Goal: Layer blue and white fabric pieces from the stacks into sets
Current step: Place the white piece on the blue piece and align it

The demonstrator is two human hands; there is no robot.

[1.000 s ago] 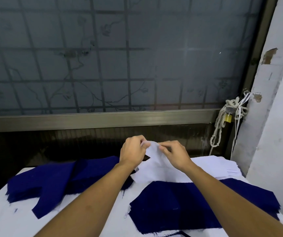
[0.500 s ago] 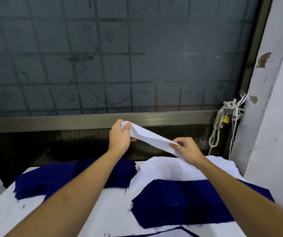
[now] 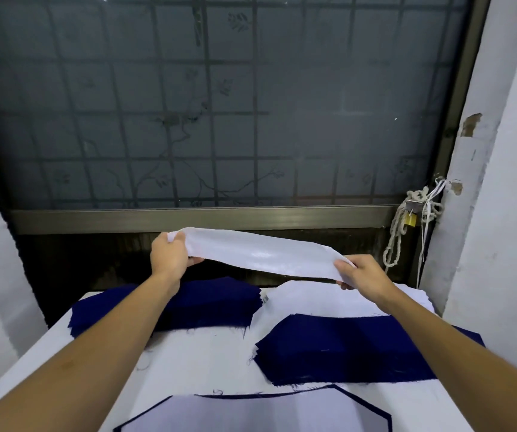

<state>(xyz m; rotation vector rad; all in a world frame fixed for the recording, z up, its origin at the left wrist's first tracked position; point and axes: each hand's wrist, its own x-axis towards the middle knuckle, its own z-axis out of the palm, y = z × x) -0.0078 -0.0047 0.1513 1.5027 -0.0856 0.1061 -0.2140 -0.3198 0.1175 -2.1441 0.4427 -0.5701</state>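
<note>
— Two hands on it, were there?

— Both. The left hand point(image 3: 170, 255) had its fingers curled over one end of the white fabric piece point(image 3: 260, 252), thumb underneath. The right hand point(image 3: 361, 272) pinched the other end. The piece was stretched between them in the air, sagging a little in the middle.

— Where was it relative to the stacks?

— It was lifted over the far edge of the table point(image 3: 195, 360). Its left end was the higher one, above the far blue stack point(image 3: 219, 302). Its right end sat lower, just above the white stack point(image 3: 313, 299) in the far right corner.

— And nearer the person?

— A second blue stack point(image 3: 344, 347) lay in front of the white stack, overlapping its near edge. At the near edge of the table a layered set point(image 3: 251, 413) lay flat, white on top with a blue border showing around it.

— Any room to move?

— A strip of bare tabletop ran between the two blue stacks and down to the layered set. The right side was tight: the wall point(image 3: 500, 213) stood just beside the white stack, with a knotted rope point(image 3: 410, 219) hanging in the corner. The window point(image 3: 219, 104) rose just behind the far edge.
</note>
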